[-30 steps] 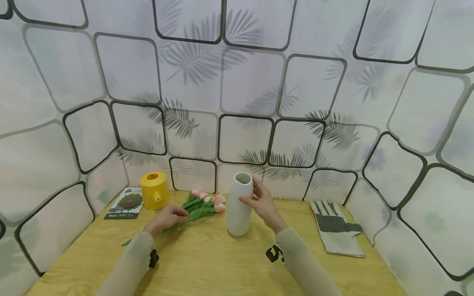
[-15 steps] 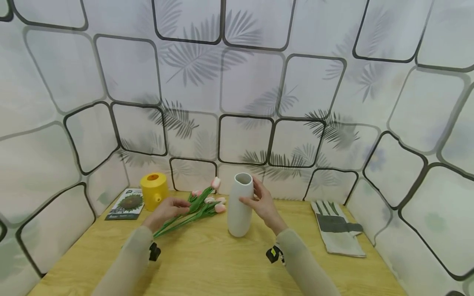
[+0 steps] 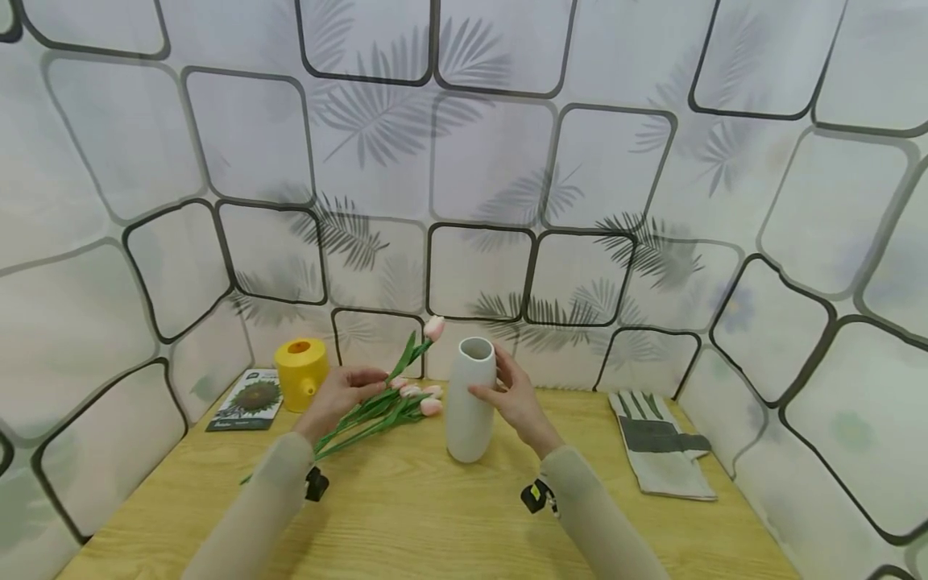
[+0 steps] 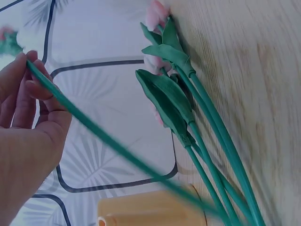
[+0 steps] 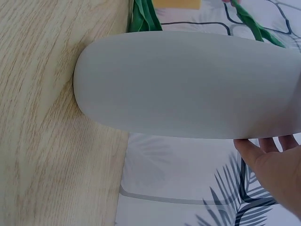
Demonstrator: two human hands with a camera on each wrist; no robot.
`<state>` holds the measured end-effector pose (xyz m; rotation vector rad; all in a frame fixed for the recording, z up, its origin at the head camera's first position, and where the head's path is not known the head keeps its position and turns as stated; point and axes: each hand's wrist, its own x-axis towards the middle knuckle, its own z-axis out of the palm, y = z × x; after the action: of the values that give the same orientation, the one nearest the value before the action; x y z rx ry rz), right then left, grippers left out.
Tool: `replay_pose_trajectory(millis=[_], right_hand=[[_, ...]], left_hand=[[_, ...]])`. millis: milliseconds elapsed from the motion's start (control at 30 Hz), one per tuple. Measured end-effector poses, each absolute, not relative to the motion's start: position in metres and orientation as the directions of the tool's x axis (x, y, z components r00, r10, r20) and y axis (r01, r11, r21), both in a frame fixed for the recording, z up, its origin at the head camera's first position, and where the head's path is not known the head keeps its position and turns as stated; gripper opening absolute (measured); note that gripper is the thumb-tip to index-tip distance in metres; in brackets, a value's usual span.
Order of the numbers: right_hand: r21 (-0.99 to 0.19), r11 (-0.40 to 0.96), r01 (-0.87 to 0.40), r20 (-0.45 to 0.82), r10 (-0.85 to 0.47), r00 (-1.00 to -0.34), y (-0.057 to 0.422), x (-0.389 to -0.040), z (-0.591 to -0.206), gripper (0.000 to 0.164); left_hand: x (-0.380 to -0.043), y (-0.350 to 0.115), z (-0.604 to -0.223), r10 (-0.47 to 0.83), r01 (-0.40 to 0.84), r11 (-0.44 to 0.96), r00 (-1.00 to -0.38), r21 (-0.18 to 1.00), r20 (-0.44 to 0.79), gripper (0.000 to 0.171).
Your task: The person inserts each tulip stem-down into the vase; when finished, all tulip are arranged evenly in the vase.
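Note:
My left hand (image 3: 341,397) pinches the stem of one pink artificial tulip (image 3: 434,327) between thumb and fingers. Its bloom points up and to the right, left of the vase mouth. In the left wrist view the green stem (image 4: 117,147) runs down past the palm. Several more tulips (image 4: 167,96) lie on the wooden table under that hand, their blooms toward the vase. A tall white vase (image 3: 467,411) stands upright in the middle. My right hand (image 3: 518,400) holds its upper right side, thumb in front; the other fingers partly pass behind it.
A yellow watering can (image 3: 300,374) stands at the back left, beside a seed packet (image 3: 246,399) with a flower picture. Grey and white gardening gloves (image 3: 661,447) lie at the right. Patterned curtain (image 3: 478,274) surrounds the wooden table (image 3: 406,515) at the back and sides.
My left hand has lifted one tulip from the pile and moved it up and right, toward the vase mouth. The right hand and vase have stayed in place.

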<state>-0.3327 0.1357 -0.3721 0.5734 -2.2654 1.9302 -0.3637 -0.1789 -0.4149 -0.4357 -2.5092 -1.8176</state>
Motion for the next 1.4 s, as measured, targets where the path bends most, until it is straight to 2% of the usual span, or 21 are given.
replay_pose_trajectory(millis=[400, 667, 867, 1100, 1400], right_hand=[[-0.93, 0.12, -0.349, 0.318, -0.218, -0.923, 0.137, -0.335, -0.373, 0.079], [-0.926, 0.129, -0.354, 0.319, -0.231, -0.919, 0.137, -0.335, -0.374, 0.078], [-0.929, 0.116, -0.352, 0.324, -0.209, -0.923, 0.139, -0.352, -0.39, 0.079], [-0.92, 0.127, -0.371, 0.343, -0.199, -0.918, 0.139, -0.357, -0.397, 0.077], [-0.919, 0.128, -0.374, 0.346, -0.197, -0.917, 0.139, -0.355, -0.397, 0.078]], left_hand=[[-0.366, -0.173, -0.415, 0.129, 0.244, 0.2, -0.967, 0.949, 0.222, 0.039], [-0.364, -0.162, -0.402, 0.022, 0.246, 0.117, -0.969, 0.962, 0.245, 0.044], [-0.363, -0.152, -0.392, -0.032, 0.248, 0.03, -0.968, 0.968, 0.249, 0.047], [-0.364, -0.144, -0.382, -0.117, 0.283, -0.047, -0.954, 0.958, 0.276, 0.041], [-0.366, -0.139, -0.369, -0.2, 0.408, -0.238, -0.909, 0.882, 0.366, 0.029]])
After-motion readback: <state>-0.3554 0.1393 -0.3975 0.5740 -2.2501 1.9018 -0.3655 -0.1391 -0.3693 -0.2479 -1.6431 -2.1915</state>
